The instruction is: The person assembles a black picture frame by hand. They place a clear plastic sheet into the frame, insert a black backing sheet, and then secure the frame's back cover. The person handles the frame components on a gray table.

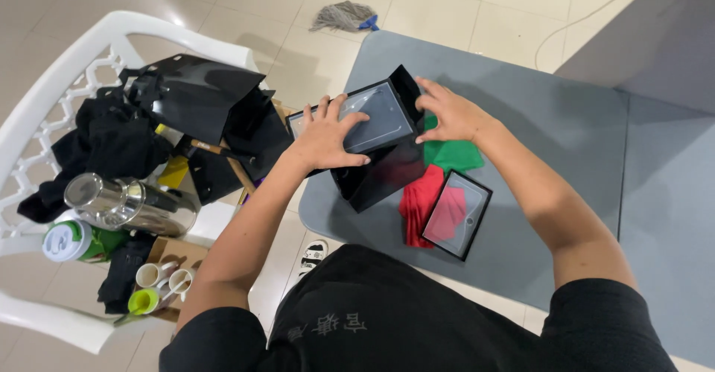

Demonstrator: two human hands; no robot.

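Item: a black box with a clear window lid point(372, 115), held at the near-left corner of the grey counter point(551, 126), above a black glossy bag point(383, 171) whose flap stands up behind the box. The left hand point(328, 135) is laid flat on the window, fingers spread, not closed round anything. The right hand point(450, 115) is set at the far right end of the box, fingertips curled against its edge and the bag flap; whether it pinches the flap cannot be told. The box is judged to be partly seated in the bag, not yet enclosed.

Adjacent: a green cloth point(454, 154) and a red cloth point(418, 204) lie on the counter just beside the bag; a second windowed black box point(458, 214) rests partly over the red cloth, unbagged.

Left of the counter: a white plastic chair point(52, 96) carrying black bags point(194, 96), dark clothing, a steel flask point(126, 204), a green-lidded can point(67, 242) and small cups point(153, 275). A mop head point(342, 16) lies on the tiled floor beyond the far edge.
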